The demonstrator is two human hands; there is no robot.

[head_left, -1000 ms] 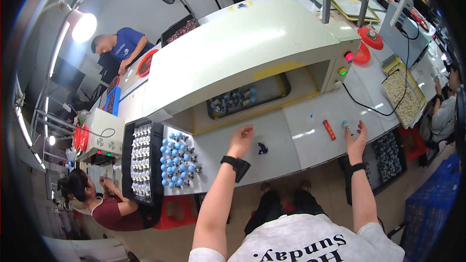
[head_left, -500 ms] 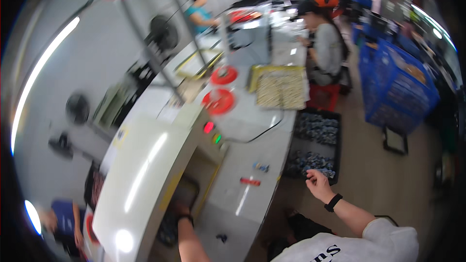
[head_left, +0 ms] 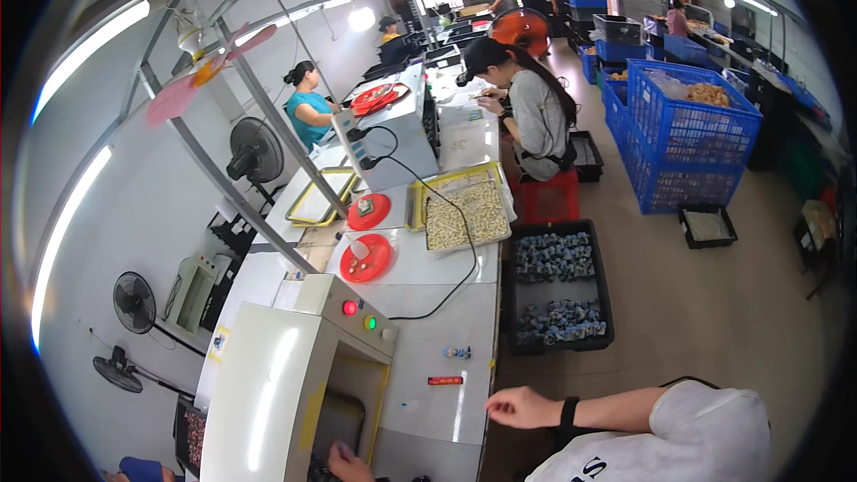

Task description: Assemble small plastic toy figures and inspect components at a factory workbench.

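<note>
My left hand [head_left: 348, 464] is at the mouth of a cream box-shaped machine [head_left: 268, 375], low in the view. Its fingers are bent, and whatever they hold is hidden. Just beyond it inside the machine is a dark tray [head_left: 341, 419]. My right hand [head_left: 520, 408] hovers by the table's right edge, its fingers curled together and nothing visible in them. On the white table near it lie a small blue-and-white figure-like piece [head_left: 457, 353] and a short red stick-shaped object [head_left: 445, 381].
A black crate [head_left: 610, 303] of blue-grey pieces stands right of the table. Farther along are a tray of pale pieces [head_left: 464, 214], red dishes [head_left: 366, 259] and a black cable [head_left: 464, 277]. One person [head_left: 540, 112] sits at the table's right side. Blue crates [head_left: 692, 143] stand beyond.
My right hand has moved from over the black crate back toward the table edge. My left hand sits lower in view, still at the machine's mouth. The head view has shifted.
</note>
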